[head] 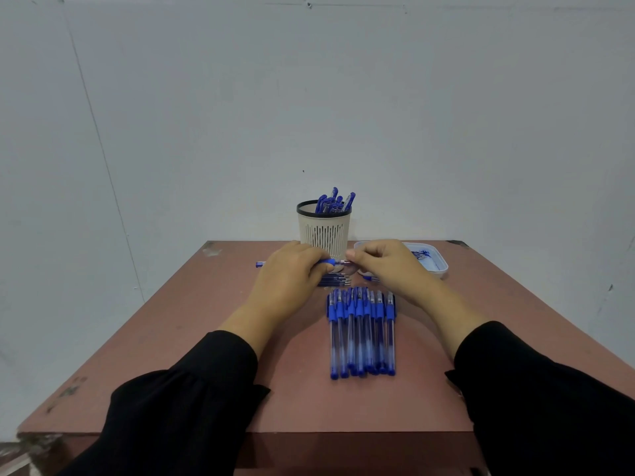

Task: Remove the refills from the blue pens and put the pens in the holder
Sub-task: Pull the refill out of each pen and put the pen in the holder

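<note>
Black sleeves point(192, 389) reaching forward over the table point(206, 338), row of blue pens point(362, 333) lying between the forearms, left hand point(288, 280) and right hand point(388, 266) palms down, fingers curled, pinching one pen point(328, 262) held crosswise, holder point(324, 230) with pens just behind.

L hand point(290, 269): knuckles up, fingers curled, gripping a pen point(321, 262) held crosswise above the table.
R hand point(385, 261): knuckles up, thumb + fingertips pinching the pen's right end.
Hands: close together, nearly touching at the fingertips.
Forearms: both reach fwd, converging toward the middle.
Sleeves: black, down to the wrists on both arms.
</note>
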### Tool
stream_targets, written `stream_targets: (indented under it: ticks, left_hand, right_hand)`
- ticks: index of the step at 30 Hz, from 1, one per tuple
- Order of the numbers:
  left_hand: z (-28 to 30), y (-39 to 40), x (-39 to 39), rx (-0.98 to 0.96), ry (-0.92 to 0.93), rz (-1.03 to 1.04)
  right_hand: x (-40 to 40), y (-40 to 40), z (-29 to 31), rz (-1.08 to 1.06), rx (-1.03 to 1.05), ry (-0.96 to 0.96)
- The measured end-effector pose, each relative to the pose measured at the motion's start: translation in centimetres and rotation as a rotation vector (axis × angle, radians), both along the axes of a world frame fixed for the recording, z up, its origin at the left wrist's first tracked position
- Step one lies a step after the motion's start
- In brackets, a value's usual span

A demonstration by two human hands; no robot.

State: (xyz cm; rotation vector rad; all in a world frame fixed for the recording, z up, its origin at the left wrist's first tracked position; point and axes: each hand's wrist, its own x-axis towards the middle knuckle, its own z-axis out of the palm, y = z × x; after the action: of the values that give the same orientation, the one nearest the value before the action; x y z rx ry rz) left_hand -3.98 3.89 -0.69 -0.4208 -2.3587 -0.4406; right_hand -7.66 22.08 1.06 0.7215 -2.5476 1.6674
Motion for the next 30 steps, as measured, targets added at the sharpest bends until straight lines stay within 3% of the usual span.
stream_targets:
  ticks: [14,24,30]
  left_hand:
    - [-0.2,-0.4,-0.5,0.021,-0.04,0.059]
    - [-0.2,-0.6,-0.6,0.041,-0.054,0.092]
    - [-0.2,-0.6,-0.7,0.031,-0.054,0.087]
  right_hand:
    - [-0.6,1.4,1.0,-0.106,-0.064,0.077]
    - [-0.8,2.6,0.6,-0.24,0.653,0.198]
    - [-1.5,2.4,0.0,-0.213,0.705,0.173]
